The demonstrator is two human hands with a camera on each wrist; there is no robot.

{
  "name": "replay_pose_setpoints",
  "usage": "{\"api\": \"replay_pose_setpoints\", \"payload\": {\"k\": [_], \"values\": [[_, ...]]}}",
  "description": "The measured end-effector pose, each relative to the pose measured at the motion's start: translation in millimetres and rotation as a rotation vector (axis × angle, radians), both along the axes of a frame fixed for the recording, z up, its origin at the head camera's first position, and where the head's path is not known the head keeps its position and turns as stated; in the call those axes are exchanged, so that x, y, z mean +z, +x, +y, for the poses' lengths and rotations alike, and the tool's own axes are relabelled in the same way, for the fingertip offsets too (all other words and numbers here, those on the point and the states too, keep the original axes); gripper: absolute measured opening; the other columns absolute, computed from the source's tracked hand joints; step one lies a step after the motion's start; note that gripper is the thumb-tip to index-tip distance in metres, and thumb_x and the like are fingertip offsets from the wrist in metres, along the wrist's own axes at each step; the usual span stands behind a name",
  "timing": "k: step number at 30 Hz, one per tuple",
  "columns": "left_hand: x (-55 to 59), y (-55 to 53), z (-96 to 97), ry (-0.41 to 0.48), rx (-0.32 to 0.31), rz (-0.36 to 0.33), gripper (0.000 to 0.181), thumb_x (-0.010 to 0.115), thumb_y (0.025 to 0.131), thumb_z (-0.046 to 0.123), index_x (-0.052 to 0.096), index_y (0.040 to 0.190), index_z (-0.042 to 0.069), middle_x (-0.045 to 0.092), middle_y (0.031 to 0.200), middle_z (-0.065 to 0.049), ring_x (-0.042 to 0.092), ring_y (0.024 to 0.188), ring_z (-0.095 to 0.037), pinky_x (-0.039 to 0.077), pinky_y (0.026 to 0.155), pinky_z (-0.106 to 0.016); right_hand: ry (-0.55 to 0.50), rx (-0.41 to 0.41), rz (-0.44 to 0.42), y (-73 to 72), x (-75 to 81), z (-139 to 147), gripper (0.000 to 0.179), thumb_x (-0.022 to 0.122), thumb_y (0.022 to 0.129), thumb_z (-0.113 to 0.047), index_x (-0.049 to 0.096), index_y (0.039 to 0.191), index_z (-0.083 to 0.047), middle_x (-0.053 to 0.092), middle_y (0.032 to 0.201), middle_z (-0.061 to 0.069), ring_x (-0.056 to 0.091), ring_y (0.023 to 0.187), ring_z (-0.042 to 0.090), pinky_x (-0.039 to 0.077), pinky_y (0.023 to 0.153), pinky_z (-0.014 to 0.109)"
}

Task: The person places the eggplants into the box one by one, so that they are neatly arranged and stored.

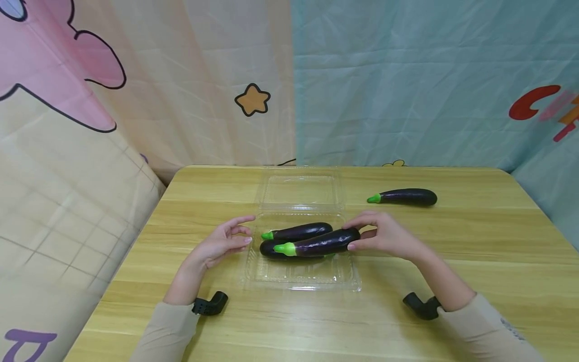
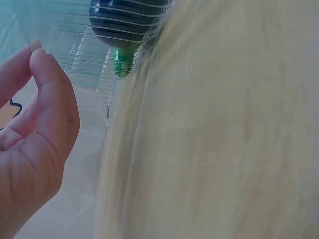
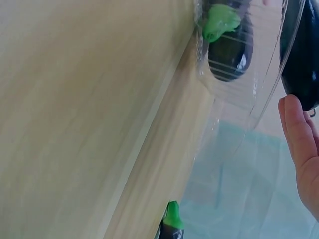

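Note:
My right hand grips the rounded end of a dark purple eggplant with a green stem. This eggplant lies level over a clear plastic clamshell container, its stem end pointing left. Beneath and behind it, two more eggplants rest in the base: one at the back, another in front, partly hidden by the held one. At the container's left side, my left hand pinches the clear rim between thumb and finger, as the left wrist view shows at the fingertips.
The clamshell's lid lies open toward the back. Another eggplant lies on the wooden table at the back right, stem to the left. Printed curtains hang behind and beside the table.

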State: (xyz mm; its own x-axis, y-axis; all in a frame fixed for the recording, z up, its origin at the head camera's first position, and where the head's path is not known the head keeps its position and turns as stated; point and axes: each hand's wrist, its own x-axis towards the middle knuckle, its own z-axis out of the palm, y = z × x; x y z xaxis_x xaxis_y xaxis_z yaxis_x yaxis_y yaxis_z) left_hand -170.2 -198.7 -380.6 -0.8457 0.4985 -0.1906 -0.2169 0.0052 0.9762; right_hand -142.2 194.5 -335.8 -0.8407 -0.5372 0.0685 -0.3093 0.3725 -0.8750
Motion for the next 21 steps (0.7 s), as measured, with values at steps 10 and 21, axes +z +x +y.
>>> {"api": "replay_pose_setpoints", "payload": {"k": [10,21], "values": [[2.0,0.1,0.9,-0.003,-0.001,0.001,0.065,0.057,0.087,-0.005,0.025,0.144,-0.002,0.052,0.100,-0.004,0.058,0.079,-0.009,0.051,0.070,-0.019,0.016,0.048,-0.009,2.5,-5.5,-20,0.041,0.076,0.077,-0.020,0.065,0.113,-0.003,0.058,0.108,0.012,0.062,0.090,0.019,0.054,0.075,0.026],[2.8,0.1,0.8,0.001,-0.020,0.009,0.064,0.056,0.088,-0.005,0.025,0.144,-0.001,0.052,0.100,-0.004,0.058,0.078,-0.008,0.051,0.070,-0.019,0.177,0.029,0.108,12.3,-6.0,-41,0.036,0.078,0.076,-0.020,0.068,0.108,-0.007,0.060,0.104,0.005,0.056,0.085,0.016,0.054,0.073,0.025]]}}
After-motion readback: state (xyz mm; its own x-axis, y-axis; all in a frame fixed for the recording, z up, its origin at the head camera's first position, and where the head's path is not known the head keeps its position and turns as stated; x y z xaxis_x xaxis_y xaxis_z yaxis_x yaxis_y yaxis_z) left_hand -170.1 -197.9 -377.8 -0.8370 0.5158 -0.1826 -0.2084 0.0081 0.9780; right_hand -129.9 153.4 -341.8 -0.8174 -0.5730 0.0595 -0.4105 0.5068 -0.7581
